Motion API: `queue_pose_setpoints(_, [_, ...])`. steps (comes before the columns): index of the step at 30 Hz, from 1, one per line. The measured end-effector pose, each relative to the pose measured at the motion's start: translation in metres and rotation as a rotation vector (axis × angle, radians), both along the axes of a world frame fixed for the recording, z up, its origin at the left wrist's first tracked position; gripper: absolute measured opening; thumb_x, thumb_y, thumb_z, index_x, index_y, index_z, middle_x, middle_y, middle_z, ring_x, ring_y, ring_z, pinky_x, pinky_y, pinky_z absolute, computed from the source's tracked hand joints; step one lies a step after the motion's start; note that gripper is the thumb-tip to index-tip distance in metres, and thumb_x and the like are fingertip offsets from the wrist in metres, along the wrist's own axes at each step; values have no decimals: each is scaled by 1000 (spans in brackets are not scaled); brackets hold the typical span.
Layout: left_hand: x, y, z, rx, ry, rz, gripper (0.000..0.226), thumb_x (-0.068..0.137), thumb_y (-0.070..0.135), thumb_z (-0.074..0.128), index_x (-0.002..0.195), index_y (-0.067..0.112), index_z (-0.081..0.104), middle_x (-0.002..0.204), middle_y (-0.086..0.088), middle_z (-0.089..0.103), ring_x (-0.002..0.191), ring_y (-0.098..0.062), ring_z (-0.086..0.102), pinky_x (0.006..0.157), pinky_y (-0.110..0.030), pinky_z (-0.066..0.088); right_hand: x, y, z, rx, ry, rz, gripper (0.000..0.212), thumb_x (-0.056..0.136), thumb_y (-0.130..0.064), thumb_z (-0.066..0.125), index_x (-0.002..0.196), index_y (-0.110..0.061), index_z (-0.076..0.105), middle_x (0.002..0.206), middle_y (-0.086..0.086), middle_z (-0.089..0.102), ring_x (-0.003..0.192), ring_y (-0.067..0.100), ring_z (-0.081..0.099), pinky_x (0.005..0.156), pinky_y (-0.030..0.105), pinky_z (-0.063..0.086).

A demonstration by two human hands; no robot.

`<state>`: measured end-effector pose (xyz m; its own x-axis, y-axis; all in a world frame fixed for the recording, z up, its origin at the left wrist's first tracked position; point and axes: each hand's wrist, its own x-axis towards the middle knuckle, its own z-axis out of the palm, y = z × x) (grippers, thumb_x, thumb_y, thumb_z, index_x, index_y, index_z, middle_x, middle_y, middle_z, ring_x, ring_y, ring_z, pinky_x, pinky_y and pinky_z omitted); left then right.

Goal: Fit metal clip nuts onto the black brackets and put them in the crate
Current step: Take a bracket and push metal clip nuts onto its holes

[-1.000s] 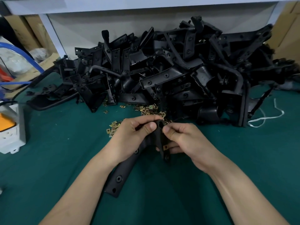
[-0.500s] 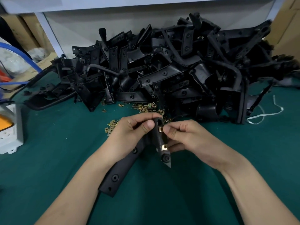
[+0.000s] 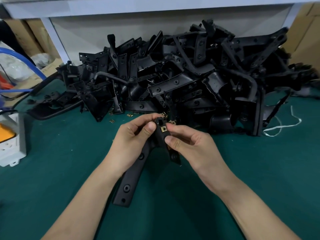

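Only the head view here. The black bracket (image 3: 128, 184) is held up over the green table (image 3: 52, 187). Its long axis runs from the near end, low and left, up and away to the tip between both hands. The left hand (image 3: 131, 141) is curled round the upper part, thumb flat on it. The right hand (image 3: 192, 146) pinches the brass clip nut (image 3: 163, 129) at the tip's right edge, just right of that thumb. My guess is it gets pushed leftward to seat. No crate in view.
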<state>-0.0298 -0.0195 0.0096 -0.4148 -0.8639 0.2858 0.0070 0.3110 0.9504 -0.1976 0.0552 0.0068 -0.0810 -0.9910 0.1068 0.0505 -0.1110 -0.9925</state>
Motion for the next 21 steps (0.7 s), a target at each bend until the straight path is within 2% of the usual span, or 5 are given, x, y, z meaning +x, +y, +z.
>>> queue_pose_setpoints(6, [-2,1,0,-7,15,15,23,93,32,56,112,29,70,105,14,76,102,-2,70,87,-12,49,0,-2,-2,-35,-57,25,33,93,-12,71,115,-36,73,114,-18,74,112,-3,65,89,7,46])
queue_pose_setpoints(8, [-2,1,1,-16,18,15,23,93,31,56,112,28,69,104,13,76,102,-3,70,88,-13,49,0,-4,-5,-32,-84,30,32,92,-12,72,115,-35,75,117,-14,73,116,1,64,96,13,48])
queue_pose_setpoints(11, [-2,2,2,1,38,20,23,92,32,57,111,29,70,104,11,77,101,-5,70,87,-14,50,-1,-8,-7,9,-145,64,33,91,-16,72,116,-37,75,120,-7,73,118,10,65,105,29,49])
queue_pose_setpoints(17, [-15,11,8,-80,-15,30,21,94,30,58,111,32,70,106,19,74,106,2,67,89,-10,46,6,-10,-1,102,-218,-30,16,92,-40,67,102,-33,77,106,-2,76,98,15,72,83,33,59])
queue_pose_setpoints(21, [-21,19,10,-122,-42,61,22,99,17,58,110,33,70,104,25,73,103,6,66,86,-7,45,12,0,7,151,-266,-89,16,97,-36,65,89,-32,79,97,-3,76,93,11,71,72,27,58])
